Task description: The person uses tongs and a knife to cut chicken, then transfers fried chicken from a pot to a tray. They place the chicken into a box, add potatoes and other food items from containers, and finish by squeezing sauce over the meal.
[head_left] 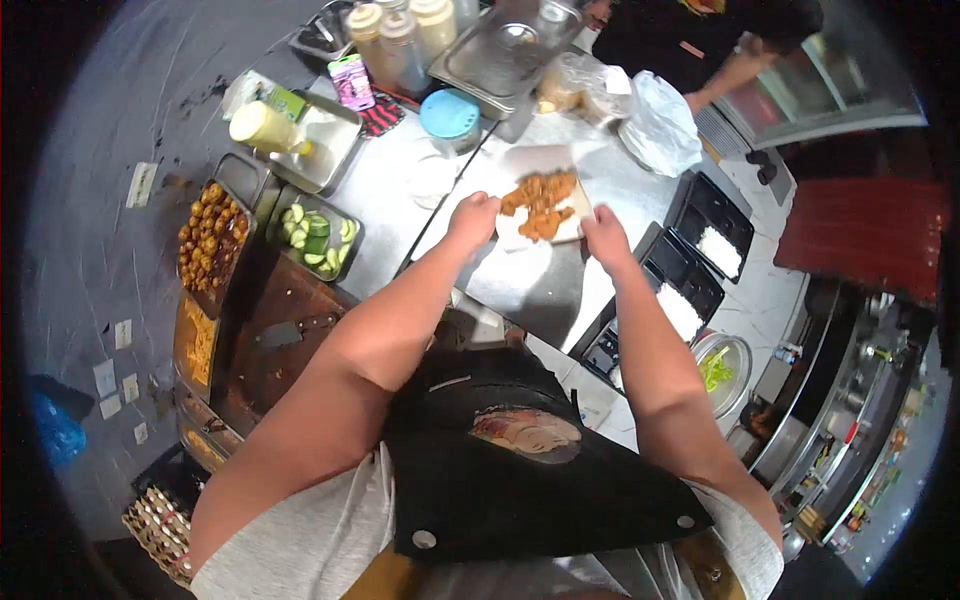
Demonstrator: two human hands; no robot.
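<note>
Both my hands grip a pale, square-cornered tray above the steel counter, one at each side. Browned, fried-looking pieces of food lie on it. My left hand is closed on the left edge, my right hand on the right edge. Just right of my right hand, black compartment boxes contain white rice. A round tub with a blue lid stands beyond my left hand. The tray's underside and some fingertips are hidden.
Left are metal pans of sliced cucumber and small brown balls, and a cleaver on a brown board. Squeeze bottles and plastic bags line the back. Another person's arm is at upper right.
</note>
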